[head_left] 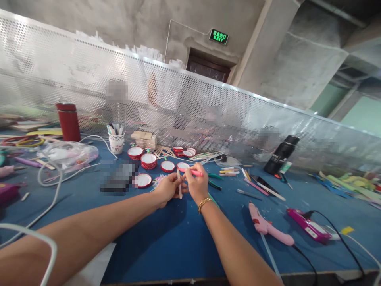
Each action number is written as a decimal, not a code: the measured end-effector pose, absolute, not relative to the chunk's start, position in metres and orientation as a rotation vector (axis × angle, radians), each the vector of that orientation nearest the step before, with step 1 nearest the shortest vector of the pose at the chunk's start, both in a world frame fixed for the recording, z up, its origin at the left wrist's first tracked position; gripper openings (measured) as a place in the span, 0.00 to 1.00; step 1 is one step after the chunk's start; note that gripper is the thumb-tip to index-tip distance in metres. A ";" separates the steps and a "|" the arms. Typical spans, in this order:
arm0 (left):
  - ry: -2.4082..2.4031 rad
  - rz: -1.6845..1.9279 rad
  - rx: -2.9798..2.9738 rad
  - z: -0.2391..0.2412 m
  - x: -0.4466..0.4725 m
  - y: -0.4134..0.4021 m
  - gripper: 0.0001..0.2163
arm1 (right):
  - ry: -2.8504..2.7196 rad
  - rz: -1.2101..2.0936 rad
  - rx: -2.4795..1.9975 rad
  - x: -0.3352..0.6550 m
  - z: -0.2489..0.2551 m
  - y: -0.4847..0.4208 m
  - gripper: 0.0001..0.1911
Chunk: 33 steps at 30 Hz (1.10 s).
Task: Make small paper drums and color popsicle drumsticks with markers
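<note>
My left hand [167, 188] is closed round a pale wooden stick [179, 186] and holds it upright over the blue table [178, 238]. My right hand [196, 183], with a gold bracelet on its wrist, pinches a pink pen [193, 172], whose tip lies at the top of the stick. Several small red-rimmed round lids [149, 159] lie just beyond my hands.
A pink glue gun [268, 228] and a magenta tool [309, 227] with black cables lie at the right. A red flask [68, 121], a cup of pens [116, 141], a plastic bag [70, 153] and white cables sit at the left. A perforated metal screen [208, 107] closes off the back.
</note>
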<state>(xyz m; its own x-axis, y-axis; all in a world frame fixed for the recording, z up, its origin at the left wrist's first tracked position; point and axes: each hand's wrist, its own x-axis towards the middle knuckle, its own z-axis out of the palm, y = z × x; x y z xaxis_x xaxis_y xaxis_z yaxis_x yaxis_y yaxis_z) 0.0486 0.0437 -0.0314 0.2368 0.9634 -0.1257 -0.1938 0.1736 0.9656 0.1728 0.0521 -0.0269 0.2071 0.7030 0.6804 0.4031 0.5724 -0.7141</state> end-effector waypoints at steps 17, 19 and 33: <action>0.977 1.033 1.066 -0.029 0.048 0.041 0.04 | -1.416 0.288 -1.020 0.172 -0.027 0.051 0.09; 0.971 1.042 1.066 -0.029 0.048 0.041 0.04 | -1.414 0.301 -1.019 0.171 -0.029 0.052 0.09; 0.926 1.024 1.041 -0.038 0.045 0.048 0.07 | -1.388 0.270 -1.029 0.172 -0.026 0.052 0.09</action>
<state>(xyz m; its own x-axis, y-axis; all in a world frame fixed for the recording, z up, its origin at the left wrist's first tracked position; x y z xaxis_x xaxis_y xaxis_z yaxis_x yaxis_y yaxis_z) 0.0454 0.0481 -0.0381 0.2617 0.9581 -0.1161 -0.2117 0.1744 0.9617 0.1724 0.0524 -0.0265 0.2307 0.7018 0.6740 0.3976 0.5642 -0.7236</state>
